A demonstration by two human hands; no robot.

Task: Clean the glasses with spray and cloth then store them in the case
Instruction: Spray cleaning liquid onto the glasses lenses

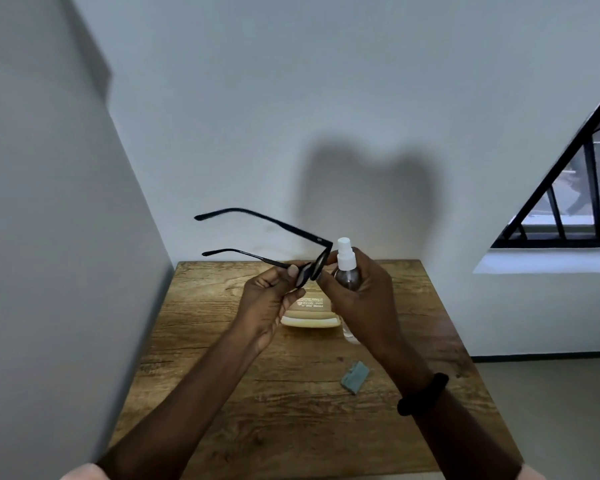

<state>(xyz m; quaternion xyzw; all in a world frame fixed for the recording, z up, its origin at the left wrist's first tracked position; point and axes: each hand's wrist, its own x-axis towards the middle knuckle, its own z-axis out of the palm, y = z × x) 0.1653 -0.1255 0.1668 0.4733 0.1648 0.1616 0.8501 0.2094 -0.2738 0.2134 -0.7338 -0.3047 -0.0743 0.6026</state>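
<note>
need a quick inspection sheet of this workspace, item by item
surface: wooden table, worn grain, pushed against the wall.
job's things: black glasses held up with temples unfolded; clear spray bottle with white nozzle beside the lenses; beige case lying on the table under the hands; folded teal cloth lying on the table, untouched.
clutter: nothing seen.
hands: left hand pinches the glasses frame; right hand grips the bottle; black wristband on the right wrist.
cables: nothing seen.
surroundings: white wall; barred window at right.
</note>
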